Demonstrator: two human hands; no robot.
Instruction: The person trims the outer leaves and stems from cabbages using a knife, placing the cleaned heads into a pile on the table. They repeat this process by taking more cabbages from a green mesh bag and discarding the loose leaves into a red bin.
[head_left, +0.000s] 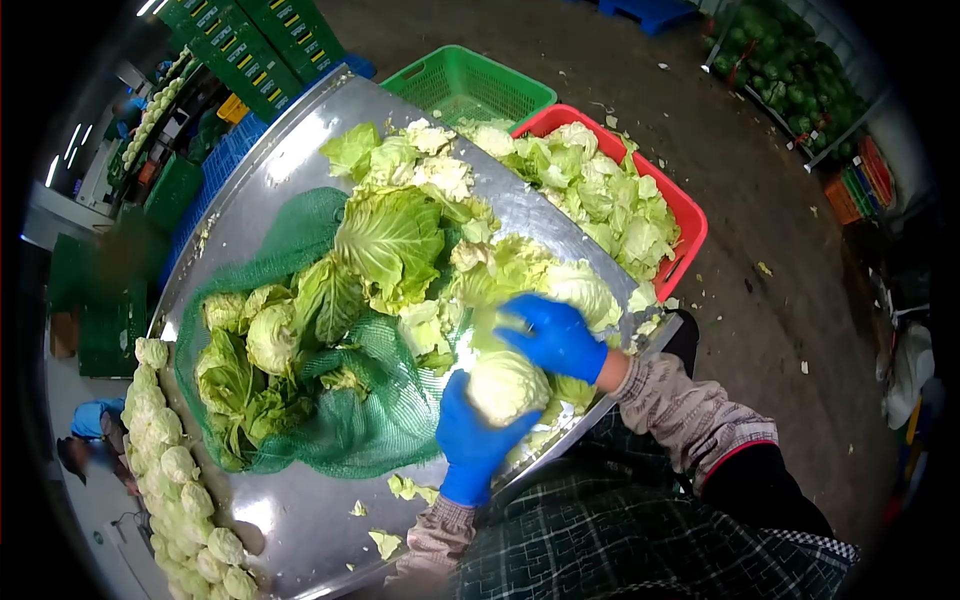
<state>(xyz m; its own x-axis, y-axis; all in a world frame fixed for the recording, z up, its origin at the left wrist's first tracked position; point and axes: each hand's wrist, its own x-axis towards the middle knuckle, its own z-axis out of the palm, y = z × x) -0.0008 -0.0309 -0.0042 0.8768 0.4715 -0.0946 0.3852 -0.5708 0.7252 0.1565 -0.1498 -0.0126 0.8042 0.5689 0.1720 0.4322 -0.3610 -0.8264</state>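
Note:
My left hand [475, 440], in a blue glove, is wrapped around the near side of a pale, round cabbage [508, 388] at the table's near edge. Just above that cabbage is my blue-gloved right hand [555, 338], its fingers curled and slightly blurred. A smeared pale-green cabbage leaf [484, 328] shows at its fingertips. Loose outer leaves [392, 240] lie in a heap beyond both hands. Left of them, a green mesh bag [385, 425] lies spread open, with several untrimmed cabbages [272, 338] on it.
A steel table [300, 515] carries the work. Trimmed cabbages [165, 460] line its left edge. Beyond the far edge stand a red crate [690, 228] full of leaves and a green crate [455, 65]. Stacked green crates [240, 50] rise behind; a person [95, 425] is at far left.

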